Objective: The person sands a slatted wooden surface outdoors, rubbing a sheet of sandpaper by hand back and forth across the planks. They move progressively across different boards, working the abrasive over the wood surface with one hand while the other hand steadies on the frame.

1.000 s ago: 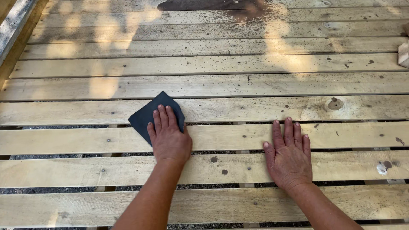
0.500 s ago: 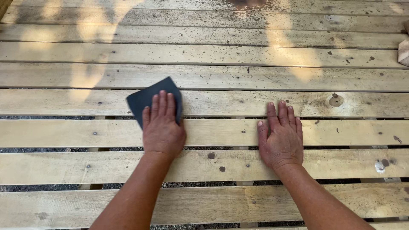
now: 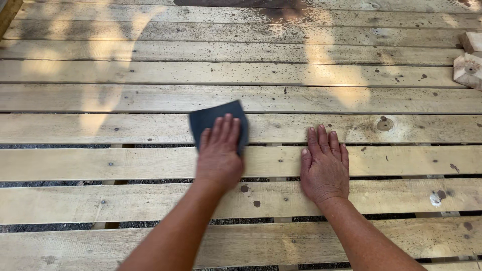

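A dark sheet of sandpaper (image 3: 217, 122) is pressed flat under the left hand (image 3: 219, 155) on a pale wooden plank (image 3: 115, 129) of a slatted deck; the sheet lies across the plank just above a dark gap between boards, its upper corner left uncovered; the fingers (image 3: 223, 131) are stretched out side by side on top of it, pinning it by pressure from above rather than closing round it. The right hand (image 3: 325, 168) is laid palm down on the next plank (image 3: 100, 163) toward the person, well apart from the sheet; nothing is held in it, its fingers extended and slightly spread. Sanding of this kind is judged to go best when even pressure is kept through the whole palm, strokes are run along the grain, and the sheet is kept flat so that its edges are not caught in the gaps; the free hand is well placed as a brace. Knots, nail heads and dark specks are seen across the boards; two small wooden blocks (image 3: 468, 60) are seen at the far right edge.
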A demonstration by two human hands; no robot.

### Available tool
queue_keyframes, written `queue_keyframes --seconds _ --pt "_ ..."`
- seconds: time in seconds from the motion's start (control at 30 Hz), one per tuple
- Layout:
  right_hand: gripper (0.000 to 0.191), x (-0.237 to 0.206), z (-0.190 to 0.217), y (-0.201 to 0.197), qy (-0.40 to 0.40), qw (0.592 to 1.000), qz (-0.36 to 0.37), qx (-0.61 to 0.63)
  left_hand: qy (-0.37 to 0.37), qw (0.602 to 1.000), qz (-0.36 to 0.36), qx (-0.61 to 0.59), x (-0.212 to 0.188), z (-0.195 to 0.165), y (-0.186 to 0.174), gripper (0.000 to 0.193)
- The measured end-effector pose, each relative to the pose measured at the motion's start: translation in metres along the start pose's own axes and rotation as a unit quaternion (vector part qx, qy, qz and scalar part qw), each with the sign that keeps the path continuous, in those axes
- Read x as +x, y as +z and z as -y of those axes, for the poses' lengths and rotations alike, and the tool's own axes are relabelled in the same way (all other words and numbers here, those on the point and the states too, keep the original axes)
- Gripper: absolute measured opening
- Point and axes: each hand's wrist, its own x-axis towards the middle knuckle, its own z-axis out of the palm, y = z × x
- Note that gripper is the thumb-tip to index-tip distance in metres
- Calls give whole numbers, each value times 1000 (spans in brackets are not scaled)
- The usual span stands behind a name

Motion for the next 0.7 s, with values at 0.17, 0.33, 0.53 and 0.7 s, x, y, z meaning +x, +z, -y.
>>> queue_keyframes --seconds 0.17,0.33,0.53,0.7 --pt "62 0 4 -3 2 1000 10 -5 -311 939 -91 -115 -4 126 -26 73" --pt "61 -6 4 -9 -5 1000 19 7 -141 988 -19 -58 27 -18 -18 75" --pt "58 -8 6 -17 17 999 26 13 71 993 42 -81 35 -108 5 68" --pt "59 -11 7 -15 4 1000 3 5 -79 992 -64 -74 -8 35 -16 66"
